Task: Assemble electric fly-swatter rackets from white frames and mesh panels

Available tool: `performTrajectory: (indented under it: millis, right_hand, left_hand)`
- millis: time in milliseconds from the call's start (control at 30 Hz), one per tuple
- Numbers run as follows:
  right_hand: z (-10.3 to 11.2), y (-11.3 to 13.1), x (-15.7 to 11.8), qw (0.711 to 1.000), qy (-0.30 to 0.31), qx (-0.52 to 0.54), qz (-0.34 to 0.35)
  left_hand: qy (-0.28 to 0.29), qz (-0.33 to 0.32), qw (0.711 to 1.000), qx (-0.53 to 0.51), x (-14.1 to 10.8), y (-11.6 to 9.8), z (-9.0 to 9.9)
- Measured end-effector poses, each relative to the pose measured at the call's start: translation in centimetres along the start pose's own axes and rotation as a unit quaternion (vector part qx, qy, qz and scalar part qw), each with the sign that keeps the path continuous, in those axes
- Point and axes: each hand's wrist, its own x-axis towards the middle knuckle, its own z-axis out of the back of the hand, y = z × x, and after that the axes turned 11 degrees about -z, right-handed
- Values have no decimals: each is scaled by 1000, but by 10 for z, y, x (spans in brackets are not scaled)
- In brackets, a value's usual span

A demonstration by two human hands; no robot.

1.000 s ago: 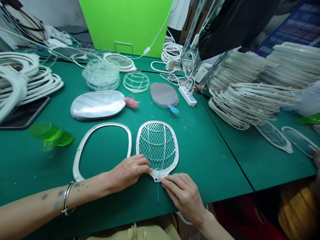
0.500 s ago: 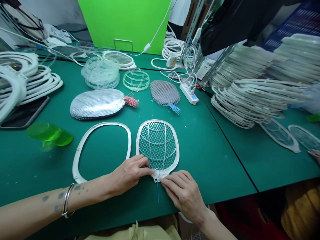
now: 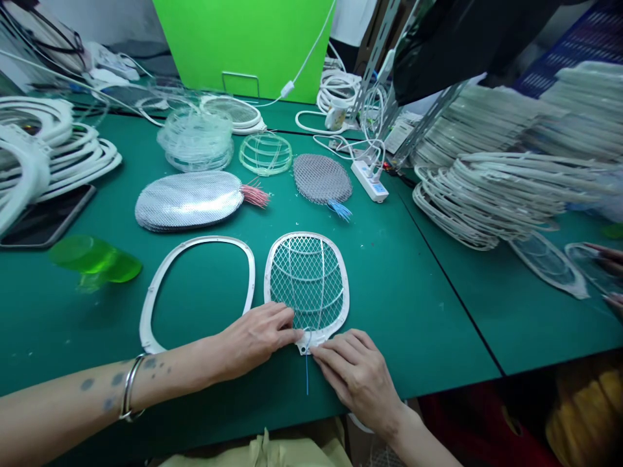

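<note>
A white racket-shaped frame (image 3: 344, 272), like a bug swatter head, lies flat with metal mesh (image 3: 306, 279) and crossing white ribs inside it. From its narrow lower end a thin blue wire (image 3: 307, 376) hangs toward me. My left hand (image 3: 265, 331) is closed at the lower left rim, its thumb pressing near the wire's root. On the other side, my right hand (image 3: 353, 366) has its fingers together, fingertips against the lower right of the narrow end. Left of the mesh frame lies a bare white oval frame (image 3: 148, 305), partly behind my left wrist.
Behind are stacked mesh sheets (image 3: 189, 200) with red wires, grey mesh pieces (image 3: 321, 178) with blue wires, and a power strip (image 3: 370, 181). A green translucent object (image 3: 95, 258) and phone (image 3: 46, 220) lie left. Frame stacks (image 3: 487, 201) and another person's hand (image 3: 613, 259) are right.
My hands and the mesh frame stay almost in place, with only a tiny shift of the left fingers. At the far right, the other person's hand has moved up beside a small frame.
</note>
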Motion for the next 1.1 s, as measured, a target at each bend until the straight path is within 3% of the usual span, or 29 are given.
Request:
performTrajectory:
  millis: [167,300,367,467,567,733,833,900,1000,1100]
  right_hand:
    - [3,1,5,999,31,26,-30]
    - [8,1,26,988,33,27,-147]
    - [12,0,43,978,80,0,-193]
    - [19,-2,69,949,199,-24,-244]
    - [21,-4,86,931,240,-43,-272]
    - [18,0,86,937,225,-73,-256]
    - [19,5,78,947,208,-91,-229]
    - [19,4,73,953,187,-106,-214]
    - [18,-8,66,961,124,-137,-204]
    - [15,-23,64,960,148,-144,-190]
  left_hand:
    - [34,-19,998,40,4,0,7]
    - [37,-34,999,12,0,-4,18]
    - [39,-39,998,-21,-2,-4,23]
    - [48,-25,996,-72,-1,1,26]
    - [56,-9,993,-106,3,5,24]
    - [48,11,994,-97,5,-7,15]
    - [34,4,994,-104,2,-8,20]
    - [39,1,990,-136,-1,1,28]
    - [15,91,990,-108,-10,28,39]
    - [-6,171,985,-14,-17,52,32]
